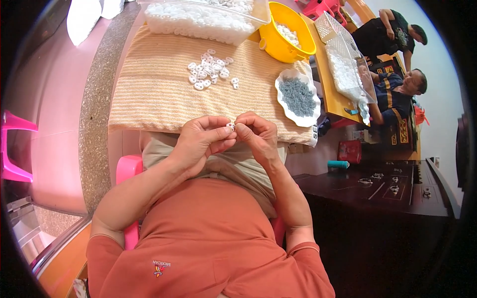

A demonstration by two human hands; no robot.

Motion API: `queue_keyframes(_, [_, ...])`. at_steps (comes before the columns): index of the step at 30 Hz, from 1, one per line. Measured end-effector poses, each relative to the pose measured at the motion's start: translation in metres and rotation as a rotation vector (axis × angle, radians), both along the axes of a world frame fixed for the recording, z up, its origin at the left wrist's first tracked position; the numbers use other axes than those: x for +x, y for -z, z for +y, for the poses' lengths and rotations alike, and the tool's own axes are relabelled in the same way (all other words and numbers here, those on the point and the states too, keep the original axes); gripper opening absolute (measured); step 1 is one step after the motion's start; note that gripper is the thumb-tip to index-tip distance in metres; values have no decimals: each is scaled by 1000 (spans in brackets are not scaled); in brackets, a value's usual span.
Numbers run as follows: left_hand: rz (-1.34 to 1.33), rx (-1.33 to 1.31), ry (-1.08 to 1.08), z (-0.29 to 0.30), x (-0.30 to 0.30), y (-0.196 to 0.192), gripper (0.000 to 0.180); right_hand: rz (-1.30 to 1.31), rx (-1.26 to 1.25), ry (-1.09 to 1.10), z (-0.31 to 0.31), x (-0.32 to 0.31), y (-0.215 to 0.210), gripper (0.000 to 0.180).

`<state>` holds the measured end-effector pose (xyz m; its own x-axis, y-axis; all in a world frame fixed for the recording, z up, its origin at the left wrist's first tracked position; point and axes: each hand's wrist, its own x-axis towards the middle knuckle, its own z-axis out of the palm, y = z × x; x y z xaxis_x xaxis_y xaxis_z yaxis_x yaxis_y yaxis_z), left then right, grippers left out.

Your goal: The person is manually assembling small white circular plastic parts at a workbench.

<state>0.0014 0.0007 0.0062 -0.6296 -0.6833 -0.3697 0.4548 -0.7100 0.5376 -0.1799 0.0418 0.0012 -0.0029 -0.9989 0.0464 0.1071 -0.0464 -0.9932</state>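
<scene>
My left hand (201, 141) and my right hand (256, 134) meet fingertip to fingertip over my lap, at the near edge of the striped cloth (154, 94). Between them they pinch a small white plastic ring piece (231, 126). A loose heap of the same white ring pieces (208, 68) lies on the cloth farther out. To the right of the heap a white scalloped dish (298, 95) holds several small grey metal parts.
A clear tub of white pieces (198, 20) and a yellow bowl (288, 35) stand at the far edge. A white basket (343, 54) sits on a wooden table to the right, where two other people sit. Dark furniture (377, 186) is at my right, a pink chair (12, 149) on the left.
</scene>
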Motion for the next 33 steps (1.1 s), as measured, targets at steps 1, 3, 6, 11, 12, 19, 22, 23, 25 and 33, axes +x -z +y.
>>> queue_keyframes(1, [2,-1,3,0,0,0,16,0,0,0,0,0,0,9])
queue_keyframes(3, [-1,-1,4,0,0,0,16,-5,5,4,0,0,-1,9])
queue_keyframes(6, [-8,-2,3,0,0,-1,16,3,2,-2,0,-1,-1,9])
queue_keyframes(11, [-18,6,-3,0,0,-1,17,39,-11,-16,0,0,-3,9])
queue_keyframes(12, [-19,-2,-4,0,0,-1,17,72,-20,-15,-1,0,-3,9])
queue_keyframes(19, [-17,-19,4,-1,1,0,18,162,-42,-15,-1,-3,-2,8])
queue_keyframes(22, [-12,-16,3,-1,1,0,17,165,-33,-21,-1,-3,-2,8])
queue_keyframes(23, [-12,-15,2,-1,1,0,17,149,-38,-27,-1,-3,-2,8])
queue_keyframes(25, [-13,-15,6,-1,1,0,17,132,-42,-34,-1,-4,0,8])
queue_keyframes(33, [-35,-36,6,-1,0,-1,18,149,-55,-24,-1,-5,2,7])
